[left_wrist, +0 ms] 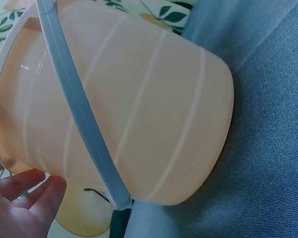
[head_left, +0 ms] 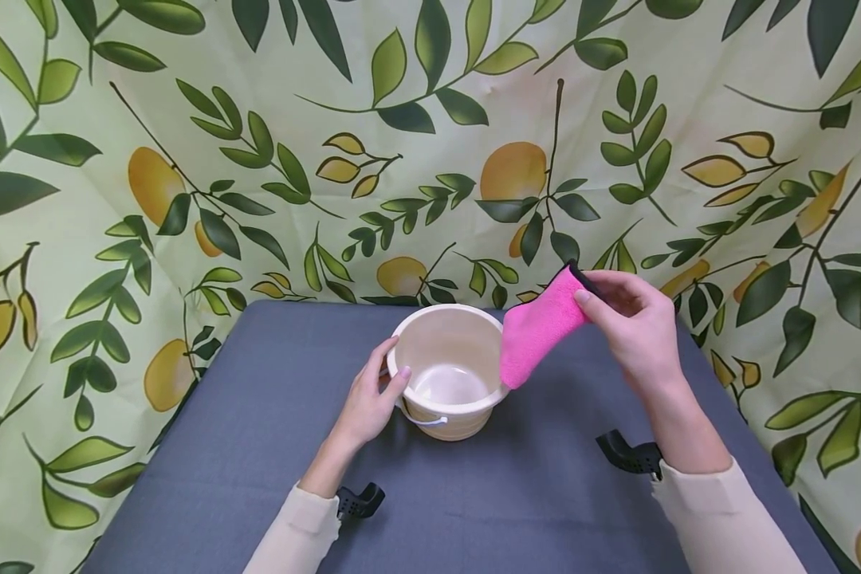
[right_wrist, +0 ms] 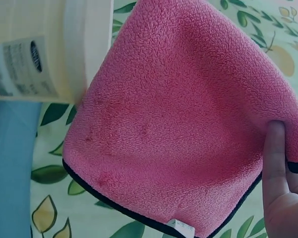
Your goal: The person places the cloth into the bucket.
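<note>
1 bkt (head_left: pixel 454 339), 1 pnk cloth (head_left: pixel 541 325)

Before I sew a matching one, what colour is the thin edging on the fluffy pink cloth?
The thin edging is black, clearest in the right wrist view.

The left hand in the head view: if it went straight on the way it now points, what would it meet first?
Most likely the bucket: the left hand holds its rim, so there seems no free gap before it, though exact depth is hard to judge.
</note>
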`<move>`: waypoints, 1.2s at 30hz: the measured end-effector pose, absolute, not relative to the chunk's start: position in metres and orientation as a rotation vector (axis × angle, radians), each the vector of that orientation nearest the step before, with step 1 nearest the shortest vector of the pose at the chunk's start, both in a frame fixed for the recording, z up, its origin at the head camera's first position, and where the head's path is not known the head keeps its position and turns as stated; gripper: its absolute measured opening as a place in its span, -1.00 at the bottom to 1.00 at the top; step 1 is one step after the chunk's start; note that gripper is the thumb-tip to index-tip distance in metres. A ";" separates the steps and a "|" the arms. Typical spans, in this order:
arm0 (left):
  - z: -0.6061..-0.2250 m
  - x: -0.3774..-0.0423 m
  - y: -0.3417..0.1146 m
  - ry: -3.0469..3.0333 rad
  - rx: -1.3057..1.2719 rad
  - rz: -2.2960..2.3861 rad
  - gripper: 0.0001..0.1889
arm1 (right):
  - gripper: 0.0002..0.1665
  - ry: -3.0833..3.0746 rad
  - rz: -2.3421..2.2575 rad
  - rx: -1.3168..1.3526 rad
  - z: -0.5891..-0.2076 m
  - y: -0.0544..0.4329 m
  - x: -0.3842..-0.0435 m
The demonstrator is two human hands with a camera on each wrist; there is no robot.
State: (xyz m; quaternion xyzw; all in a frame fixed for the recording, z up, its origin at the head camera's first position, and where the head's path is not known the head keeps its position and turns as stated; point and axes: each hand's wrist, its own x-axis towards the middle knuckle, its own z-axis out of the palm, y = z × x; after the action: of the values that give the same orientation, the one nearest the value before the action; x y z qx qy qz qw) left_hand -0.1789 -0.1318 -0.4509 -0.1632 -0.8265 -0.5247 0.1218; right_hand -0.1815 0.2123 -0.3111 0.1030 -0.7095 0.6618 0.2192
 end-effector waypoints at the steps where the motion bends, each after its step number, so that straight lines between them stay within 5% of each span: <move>1: -0.451 -0.179 -0.132 -2.415 -0.475 -1.535 -0.39 | -0.65 -1.961 1.837 0.296 -0.310 0.210 -0.182; 19: -0.454 -0.180 -0.131 -2.375 -0.471 -1.575 -0.40 | -0.65 -1.877 1.888 0.492 -0.290 0.163 -0.192; 36: -0.452 -0.179 -0.130 -2.391 -0.455 -1.563 -0.39 | -0.61 -2.093 1.943 0.449 -0.356 0.129 -0.207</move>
State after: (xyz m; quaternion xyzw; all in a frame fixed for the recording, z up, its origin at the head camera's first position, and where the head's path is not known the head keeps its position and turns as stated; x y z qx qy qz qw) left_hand -0.1793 -0.1303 -0.4522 -0.1560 -0.8203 -0.5360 0.1243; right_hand -0.2068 0.1289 -0.3564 0.1540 -0.7185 0.6667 0.1250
